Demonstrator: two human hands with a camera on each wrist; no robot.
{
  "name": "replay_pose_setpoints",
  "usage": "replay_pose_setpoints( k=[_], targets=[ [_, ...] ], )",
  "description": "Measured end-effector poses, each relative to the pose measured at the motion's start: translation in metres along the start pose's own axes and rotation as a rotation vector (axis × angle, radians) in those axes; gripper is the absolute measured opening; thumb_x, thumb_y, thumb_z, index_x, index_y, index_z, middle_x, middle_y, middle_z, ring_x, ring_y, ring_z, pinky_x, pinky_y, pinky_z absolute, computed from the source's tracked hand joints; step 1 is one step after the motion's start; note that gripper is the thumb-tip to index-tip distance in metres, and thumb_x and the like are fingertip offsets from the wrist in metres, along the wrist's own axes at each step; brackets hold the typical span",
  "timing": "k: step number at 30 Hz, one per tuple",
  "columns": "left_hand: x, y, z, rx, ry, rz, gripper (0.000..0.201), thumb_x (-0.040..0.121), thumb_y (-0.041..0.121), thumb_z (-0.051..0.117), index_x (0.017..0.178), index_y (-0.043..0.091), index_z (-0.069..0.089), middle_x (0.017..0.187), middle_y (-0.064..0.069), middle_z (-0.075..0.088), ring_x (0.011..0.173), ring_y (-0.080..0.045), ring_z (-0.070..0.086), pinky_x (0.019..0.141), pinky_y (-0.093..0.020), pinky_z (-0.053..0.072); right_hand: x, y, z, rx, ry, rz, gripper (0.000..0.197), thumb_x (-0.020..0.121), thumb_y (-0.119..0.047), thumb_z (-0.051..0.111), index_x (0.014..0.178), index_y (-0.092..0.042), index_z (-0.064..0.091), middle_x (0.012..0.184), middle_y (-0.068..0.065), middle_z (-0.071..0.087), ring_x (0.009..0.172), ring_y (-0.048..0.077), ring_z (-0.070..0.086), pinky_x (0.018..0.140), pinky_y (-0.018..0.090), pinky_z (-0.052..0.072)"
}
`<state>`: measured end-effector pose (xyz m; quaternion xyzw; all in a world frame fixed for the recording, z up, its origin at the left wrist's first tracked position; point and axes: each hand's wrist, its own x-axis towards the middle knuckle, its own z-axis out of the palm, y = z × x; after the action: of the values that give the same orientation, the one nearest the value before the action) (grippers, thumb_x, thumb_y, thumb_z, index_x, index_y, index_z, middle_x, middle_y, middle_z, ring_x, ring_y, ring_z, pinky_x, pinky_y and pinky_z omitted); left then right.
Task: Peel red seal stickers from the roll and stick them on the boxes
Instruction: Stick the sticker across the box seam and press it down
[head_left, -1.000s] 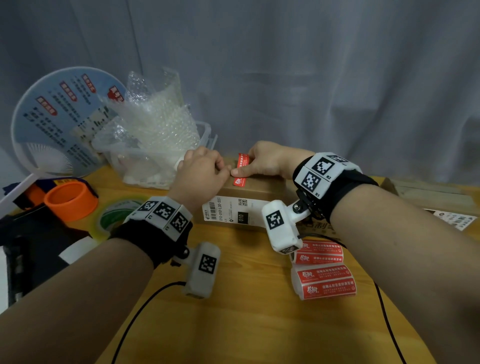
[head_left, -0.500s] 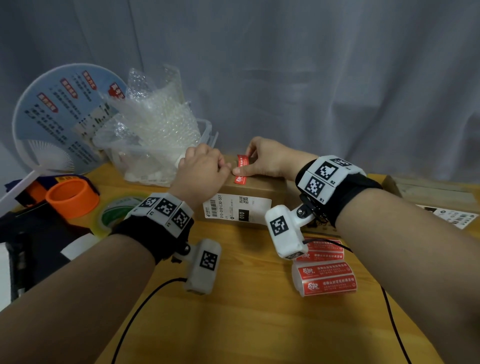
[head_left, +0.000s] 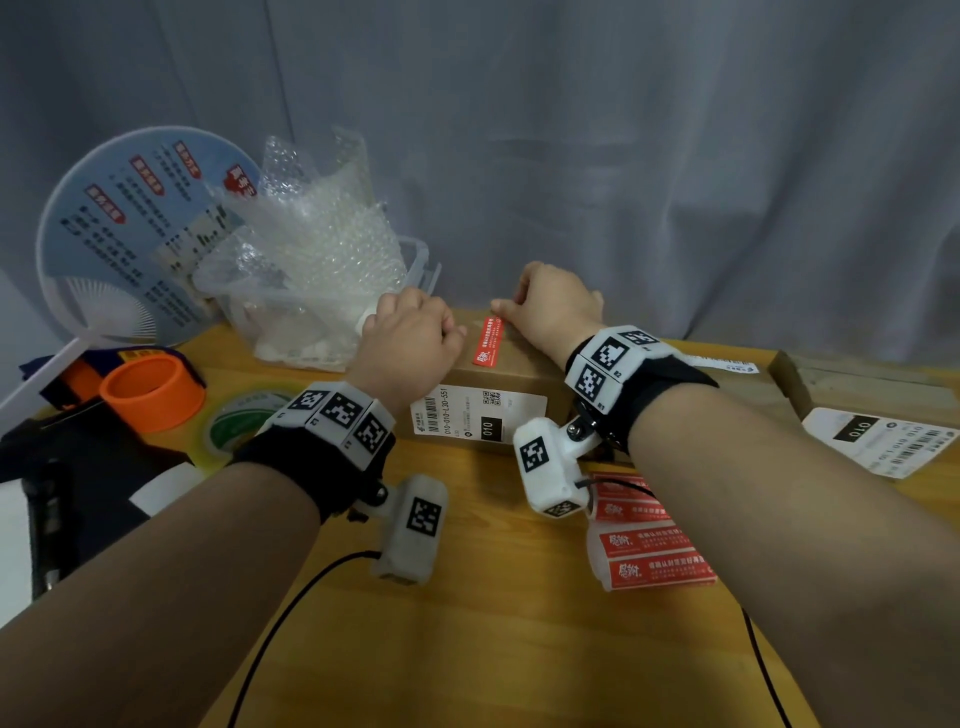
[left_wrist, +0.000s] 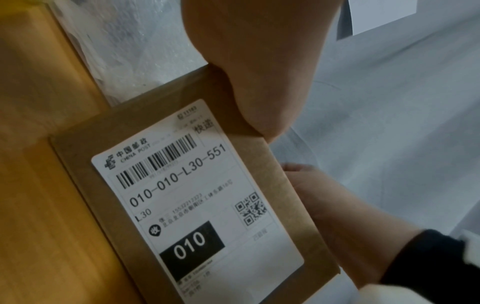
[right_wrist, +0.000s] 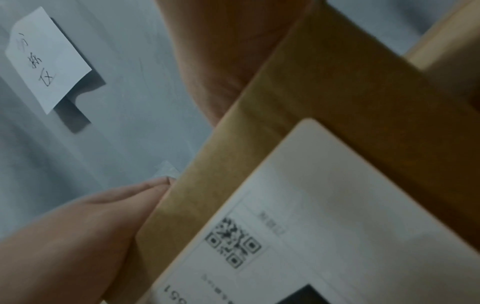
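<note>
Red seal sticker (head_left: 487, 341) stuck on top of brown box (head_left: 511, 366), at desk's (head_left: 493, 649) far edge. Left hand (head_left: 410, 340) curled loosely, thumb resting on box's top edge. Right hand (head_left: 553, 306) fingers bent, pressing box top just beyond sticker. Sticker rolls (head_left: 649, 558) nearer, under right forearm.

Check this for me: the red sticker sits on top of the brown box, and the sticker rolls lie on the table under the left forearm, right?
Not quite. The red sticker does sit on top of the brown box, but the sticker rolls lie on the table under the right forearm, not the left. The head view shows this.
</note>
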<state>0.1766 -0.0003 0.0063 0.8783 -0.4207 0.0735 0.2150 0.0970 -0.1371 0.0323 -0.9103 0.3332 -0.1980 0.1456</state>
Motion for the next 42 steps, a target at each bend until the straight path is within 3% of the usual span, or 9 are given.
replay_pose_setpoints(
  k=[2,5,7,10,17,21,27,32,42],
  targets=[
    [0.000,0.000,0.000,0.003,-0.005,0.005,0.024,0.093,0.039,0.042,0.097,0.019,0.056,0.121,-0.005,0.049,0.118,-0.026,0.038,0.098,-0.039,0.031,-0.003,0.002,-0.003,0.105,0.068,-0.197,0.015,0.085,-0.034,0.062,0.086,-0.019,0.063,0.099,0.002,0.065,0.099,0.022,0.058,0.093,0.038,0.042],
    [0.000,0.000,0.000,0.001,-0.003,0.002,0.025,0.093,0.038,0.042,0.097,0.018,0.057,0.120,-0.005,0.049,0.117,-0.026,0.038,0.098,-0.038,0.030,-0.015,0.008,-0.011,0.145,-0.153,-0.478,0.026,0.091,-0.022,0.052,0.110,-0.014,0.068,0.119,0.005,0.066,0.113,0.020,0.057,0.104,0.036,0.040],
    [0.000,0.001,0.000,0.001,-0.005,-0.004,0.025,0.093,0.037,0.042,0.098,0.018,0.057,0.120,-0.006,0.049,0.118,-0.026,0.038,0.098,-0.038,0.031,-0.022,0.014,-0.013,-0.054,-0.360,-0.542,0.038,0.097,-0.025,0.041,0.133,-0.015,0.052,0.144,0.002,0.048,0.135,0.016,0.039,0.117,0.034,0.019],
    [0.000,0.002,0.000,-0.008,-0.004,-0.019,0.023,0.093,0.035,0.043,0.100,0.017,0.056,0.121,-0.006,0.050,0.118,-0.026,0.038,0.098,-0.038,0.031,-0.032,0.022,-0.016,-0.212,-0.466,-0.556,0.047,0.101,-0.035,0.027,0.146,-0.023,0.028,0.156,-0.007,0.022,0.146,0.010,0.010,0.118,0.037,-0.006],
    [-0.001,0.003,-0.001,-0.015,0.013,0.002,0.026,0.094,0.027,0.042,0.115,0.016,0.052,0.127,-0.006,0.048,0.121,-0.026,0.039,0.100,-0.041,0.030,-0.060,0.025,-0.025,-0.161,-0.409,-0.723,0.041,0.099,-0.030,0.036,0.140,-0.026,0.039,0.148,-0.010,0.038,0.145,0.006,0.012,0.117,0.032,-0.008],
    [0.001,-0.002,0.002,-0.002,-0.037,0.041,0.039,0.097,0.027,0.038,0.134,0.017,0.044,0.140,-0.004,0.047,0.131,-0.023,0.040,0.107,-0.041,0.028,-0.058,0.023,-0.026,-0.099,-0.405,-0.682,0.038,0.100,-0.029,0.034,0.136,-0.026,0.045,0.145,-0.012,0.042,0.145,0.006,0.015,0.117,0.033,-0.006],
    [0.004,-0.008,0.004,0.050,-0.120,0.085,0.044,0.099,0.027,0.030,0.143,0.019,0.036,0.151,-0.002,0.036,0.139,-0.020,0.032,0.114,-0.037,0.023,-0.037,0.023,-0.020,-0.253,-0.472,-0.495,0.048,0.100,-0.041,0.016,0.145,-0.030,0.027,0.155,-0.014,0.022,0.147,0.013,0.003,0.118,0.049,-0.009],
    [0.004,-0.007,0.001,0.097,-0.173,0.106,0.047,0.101,0.029,0.025,0.146,0.017,0.031,0.154,-0.003,0.030,0.142,-0.020,0.026,0.116,-0.036,0.019,-0.025,0.014,-0.020,-0.320,-0.498,-0.398,0.057,0.097,-0.051,0.009,0.148,-0.028,0.021,0.158,-0.012,0.016,0.147,0.015,-0.003,0.116,0.051,-0.012],
    [0.001,0.000,-0.004,0.203,-0.252,0.107,0.052,0.101,0.030,0.019,0.149,0.013,0.017,0.159,-0.007,0.015,0.147,-0.021,0.013,0.119,-0.033,0.010,-0.048,0.021,-0.023,-0.204,-0.425,-0.569,0.045,0.101,-0.036,0.025,0.142,-0.022,0.037,0.152,-0.008,0.033,0.146,0.010,0.011,0.119,0.039,-0.005]
  ],
)
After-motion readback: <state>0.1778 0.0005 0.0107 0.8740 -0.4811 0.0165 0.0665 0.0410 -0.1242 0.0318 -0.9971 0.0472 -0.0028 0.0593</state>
